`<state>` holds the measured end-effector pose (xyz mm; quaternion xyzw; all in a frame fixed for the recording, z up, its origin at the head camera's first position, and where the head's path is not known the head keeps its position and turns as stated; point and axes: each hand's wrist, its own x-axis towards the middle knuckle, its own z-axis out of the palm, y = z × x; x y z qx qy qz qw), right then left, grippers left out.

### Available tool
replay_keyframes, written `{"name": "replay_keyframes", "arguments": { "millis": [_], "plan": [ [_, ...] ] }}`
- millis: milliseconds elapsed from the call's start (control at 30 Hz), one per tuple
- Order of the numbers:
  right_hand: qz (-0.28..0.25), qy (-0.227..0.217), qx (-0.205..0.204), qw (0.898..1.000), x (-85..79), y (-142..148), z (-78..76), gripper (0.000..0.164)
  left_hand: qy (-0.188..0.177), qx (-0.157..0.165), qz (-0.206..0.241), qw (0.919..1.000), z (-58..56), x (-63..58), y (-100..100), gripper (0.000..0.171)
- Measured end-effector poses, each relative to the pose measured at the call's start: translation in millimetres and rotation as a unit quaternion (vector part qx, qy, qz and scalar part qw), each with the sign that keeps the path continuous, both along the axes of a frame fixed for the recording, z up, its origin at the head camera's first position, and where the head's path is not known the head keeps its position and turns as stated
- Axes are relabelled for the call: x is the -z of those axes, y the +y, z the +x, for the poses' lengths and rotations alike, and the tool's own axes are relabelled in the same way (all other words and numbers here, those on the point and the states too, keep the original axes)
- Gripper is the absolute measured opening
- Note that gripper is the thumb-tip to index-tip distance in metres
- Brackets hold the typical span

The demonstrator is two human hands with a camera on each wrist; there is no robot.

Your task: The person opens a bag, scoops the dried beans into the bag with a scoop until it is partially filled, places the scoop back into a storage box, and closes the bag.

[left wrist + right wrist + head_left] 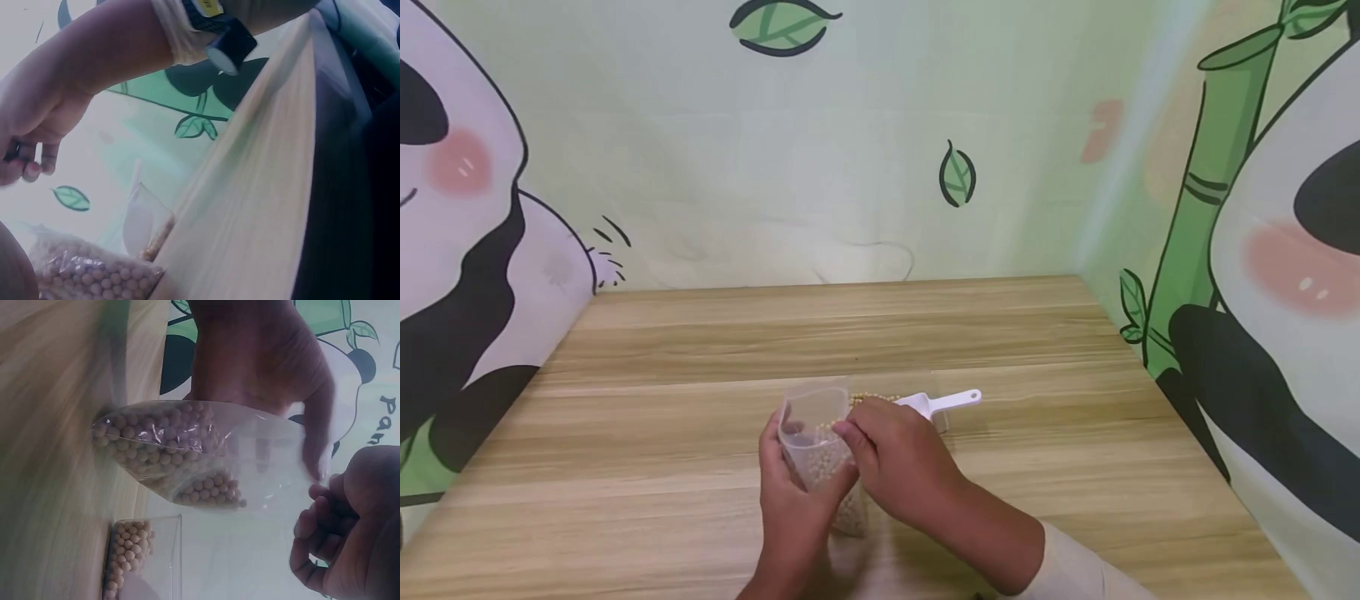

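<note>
A clear plastic bag (820, 454) stands with its mouth up, its lower part filled with small beige balls (162, 434). My left hand (797, 500) grips the bag around its side, thumb at the front. At the right edge of the mouth, my right hand (902, 454) pinches the rim between thumb and curled fingers. In the right wrist view, the right hand (340, 531) is close to the bag's top edge, with a left fingertip beside it. The right hand (37, 137) is also seen from below in the left wrist view, its fingers curled.
Behind my right hand sits a clear box (177, 556) with more beige balls, partly hidden in the head view. A white scoop (955, 402) lies in it, handle pointing right. The wooden table (700, 350) meets a panda-printed backdrop (737, 167) at back and sides.
</note>
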<state>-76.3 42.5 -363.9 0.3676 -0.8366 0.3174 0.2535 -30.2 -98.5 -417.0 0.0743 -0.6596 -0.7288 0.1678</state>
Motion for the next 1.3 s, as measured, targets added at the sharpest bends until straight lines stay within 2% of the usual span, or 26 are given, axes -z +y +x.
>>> {"name": "replay_keyframes", "arguments": {
  "millis": [133, 233, 333, 467, 533, 600, 733, 867, 933, 1033, 1167, 1233, 1300],
  "plan": [
    [0.005, 0.063, -0.004, 0.998, 3.5, 1, -3.5, 0.027, 0.055, 0.078, 0.067, 0.9932, 3.1, 5.1, -15, 0.079],
    [0.012, 0.098, -0.006, 0.995, 5.6, 2, -5.8, 0.032, 0.060, 0.102, 0.080, 0.9897, 3.8, 8.4, -26, 0.066],
    [0.021, 0.121, -0.007, 0.992, 6.4, 3, -7.3, 0.039, 0.038, 0.093, 0.067, 0.9927, -1.6, 7.6, -35, 0.056],
    [0.017, 0.131, -0.020, 0.991, 5.0, 5, -9.5, 0.045, 0.011, 0.061, 0.004, 0.9980, -17.4, -0.2, -48, 0.059],
    [0.013, 0.133, -0.027, 0.991, 5.4, 6, -10.2, 0.047, 0.003, 0.063, -0.034, 0.9974, -24.8, -4.0, -56, 0.057],
    [0.009, 0.135, -0.034, 0.990, 6.4, 7, -10.3, 0.048, -0.002, 0.074, -0.048, 0.9961, -29.6, -7.6, -63, 0.054],
    [-0.002, 0.133, -0.043, 0.990, 8.1, 9, -10.5, 0.048, 0.017, 0.068, -0.055, 0.9960, -35.8, -10.9, -70, 0.042],
    [-0.017, 0.132, -0.046, 0.990, 6.7, 13, -12.2, 0.048, 0.050, 0.023, -0.063, 0.9965, -35.8, -10.2, -70, 0.029],
    [-0.025, 0.128, -0.044, 0.990, 6.2, 17, -13.2, 0.049, 0.076, 0.005, -0.077, 0.9942, -33.8, -10.0, -71, 0.025],
    [-0.037, 0.123, -0.042, 0.991, 5.9, 25, -15.4, 0.048, 0.144, -0.012, -0.114, 0.9829, -30.6, -10.4, -73, 0.019],
    [-0.056, 0.124, -0.045, 0.990, 3.5, 33, -18.9, 0.046, 0.251, -0.017, -0.176, 0.9516, -29.0, -12.2, -76, 0.013],
    [-0.064, 0.126, -0.047, 0.989, 1.9, 35, -20.5, 0.044, 0.281, -0.025, -0.205, 0.9371, -28.8, -13.9, -76, 0.012],
    [-0.072, 0.134, -0.049, 0.987, 0.6, 37, -22.4, 0.042, 0.294, -0.032, -0.228, 0.9275, -28.2, -15.6, -76, 0.013]
  ]
}}
